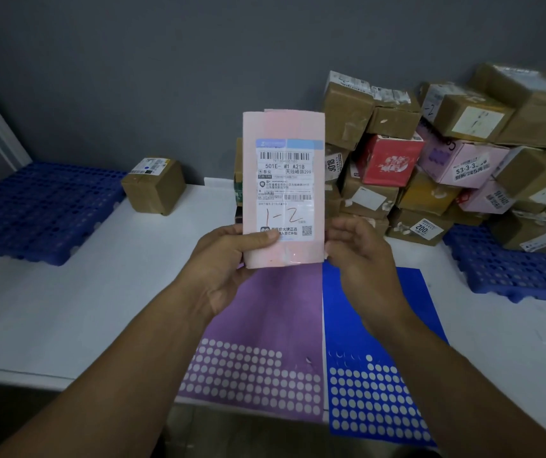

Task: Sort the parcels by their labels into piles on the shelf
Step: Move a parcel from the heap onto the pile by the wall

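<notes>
— Grip first: what is held, and how?
— A pink parcel (pixel 283 127) is pinched at its lower left by the left hand (pixel 222 262), thumb laid on the label (pixel 283 193). It is held upright above the middle of the tabletop (pixel 132 292). The right hand (pixel 360 259) is curled at the lower right edge; whether anything is gripped there cannot be told.
— And the label?
— White, barcoded, with "1-2" handwritten. The small print cannot be read, and the parcel's back is hidden.

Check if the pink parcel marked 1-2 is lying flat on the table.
No, the left hand and right hand hold the pink parcel upright above the table.
</notes>
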